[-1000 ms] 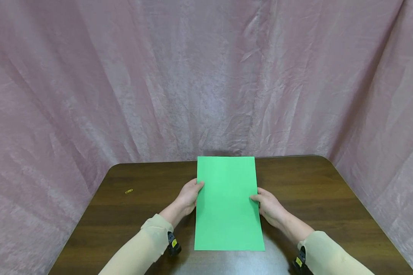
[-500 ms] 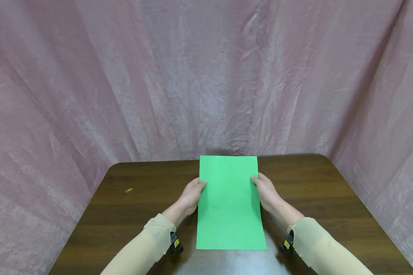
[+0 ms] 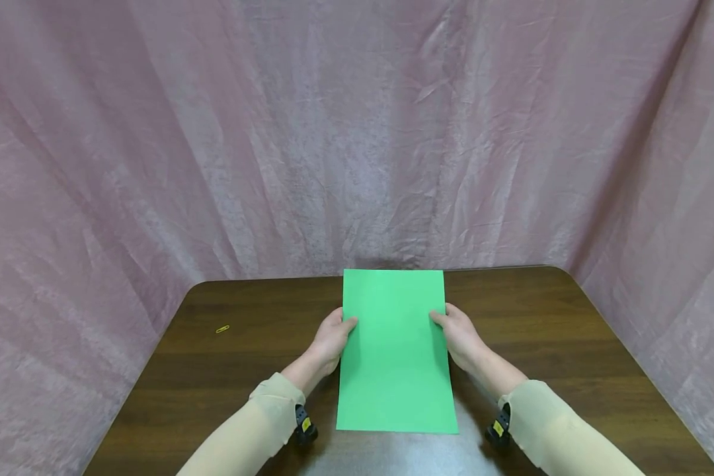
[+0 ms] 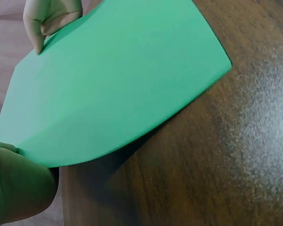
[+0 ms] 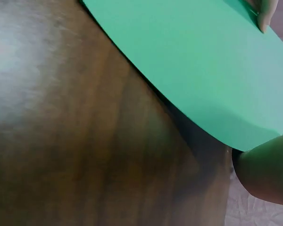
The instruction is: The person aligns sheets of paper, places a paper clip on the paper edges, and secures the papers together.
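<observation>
A green sheet of paper (image 3: 395, 357), possibly several sheets stacked, is held between both hands in the middle of the head view. The left hand (image 3: 330, 340) pinches its left edge, thumb on top and the other fingers hidden underneath. On the opposite edge the right hand (image 3: 461, 337) grips it the same way. Both wrist views show the paper (image 4: 118, 80) raised off the wood along its sides, with a shadow beneath. Its near edge lies close to the tabletop; whether it touches I cannot tell.
A yellow paper clip (image 3: 223, 328) lies on the brown wooden table (image 3: 529, 324), left of the paper. Pink curtains (image 3: 357, 132) hang behind the table and along its sides. A dark wrist camera (image 3: 306, 426) sits under the left cuff, another camera (image 3: 498, 426) under the right.
Over the last second the right hand has moved up along the paper's right edge, level with the left hand. The paper shifted slightly right, then slightly back left.
</observation>
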Motion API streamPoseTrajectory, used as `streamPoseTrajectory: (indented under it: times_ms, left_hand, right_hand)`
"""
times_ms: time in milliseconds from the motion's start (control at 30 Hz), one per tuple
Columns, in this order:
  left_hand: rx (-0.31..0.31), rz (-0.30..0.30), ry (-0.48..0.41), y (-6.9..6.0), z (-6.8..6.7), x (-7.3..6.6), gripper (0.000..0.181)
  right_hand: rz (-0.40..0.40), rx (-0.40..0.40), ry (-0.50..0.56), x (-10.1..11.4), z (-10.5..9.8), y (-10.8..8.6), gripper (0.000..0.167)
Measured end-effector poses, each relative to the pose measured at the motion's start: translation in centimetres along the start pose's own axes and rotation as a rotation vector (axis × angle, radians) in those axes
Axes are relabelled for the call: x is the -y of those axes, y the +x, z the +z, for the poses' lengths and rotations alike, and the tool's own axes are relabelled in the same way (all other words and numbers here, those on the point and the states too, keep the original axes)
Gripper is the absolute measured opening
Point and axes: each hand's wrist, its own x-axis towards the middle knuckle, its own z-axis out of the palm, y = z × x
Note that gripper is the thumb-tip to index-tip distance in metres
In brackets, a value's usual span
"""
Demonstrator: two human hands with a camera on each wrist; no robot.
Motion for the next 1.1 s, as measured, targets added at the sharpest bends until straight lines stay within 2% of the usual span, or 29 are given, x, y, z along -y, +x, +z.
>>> streamPoseTrajectory:
  times_ms: [333, 567, 1100]
  left_hand:
    - [-0.023, 0.026, -0.035, -0.2, 0.1, 0.0, 0.046]
    - [-0.021, 0.039, -0.065, -0.2, 0.3, 0.3, 0.046]
    - [-0.034, 0.014, -0.086, -0.5, 0.6, 0.4, 0.044]
  right_hand:
    - [0.070, 0.075, 0.010, -1.1, -0.2, -1.0, 0.052]
    - [0.084, 0.079, 0.020, -1.3, -0.2, -1.3, 0.052]
    - [0.086, 0.094, 0.050, -2.2, -0.8, -1.3, 0.052]
